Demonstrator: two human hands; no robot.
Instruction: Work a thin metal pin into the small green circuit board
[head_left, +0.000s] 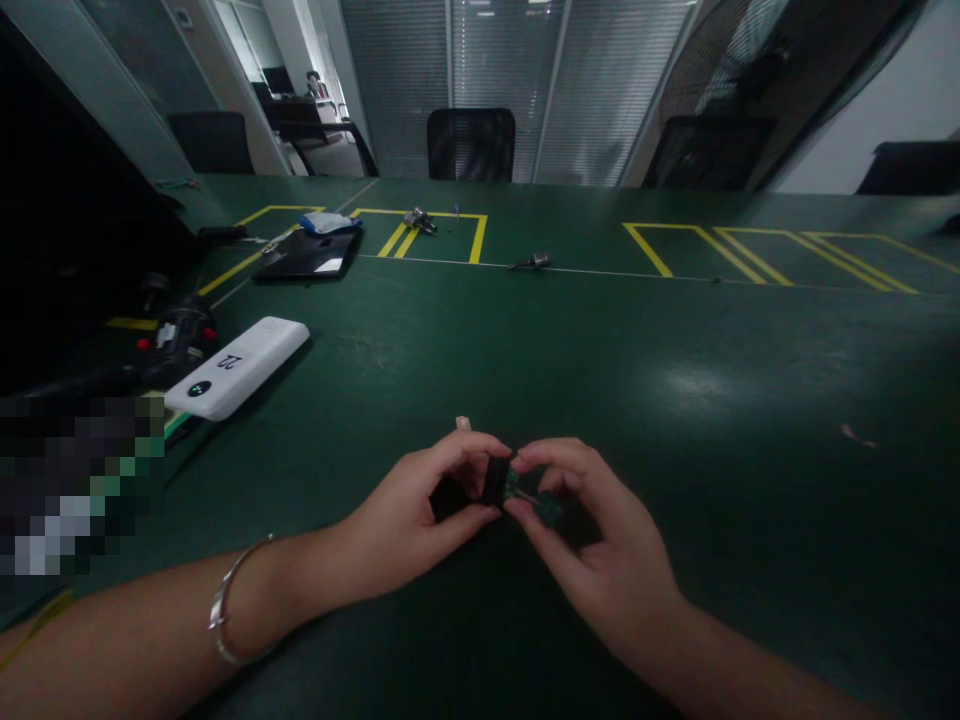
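Both of my hands meet low over the green table [675,400], just in front of me. My left hand [420,515], with a silver bracelet on the wrist, pinches a small black block [495,482] between thumb and fingers. My right hand [600,545] pinches a small green circuit board [534,498] that joins the black block. The two parts touch between my fingertips. A tiny pale piece [463,423] lies on the table just beyond my left fingers.
A white power bank [238,366] lies at the left, beside a black and red tool [174,335]. Farther back are a dark tablet [307,254], a blue-white pouch [328,222], small metal parts [420,220] and a screwdriver [531,262]. Yellow tape boxes mark the table; chairs stand behind.
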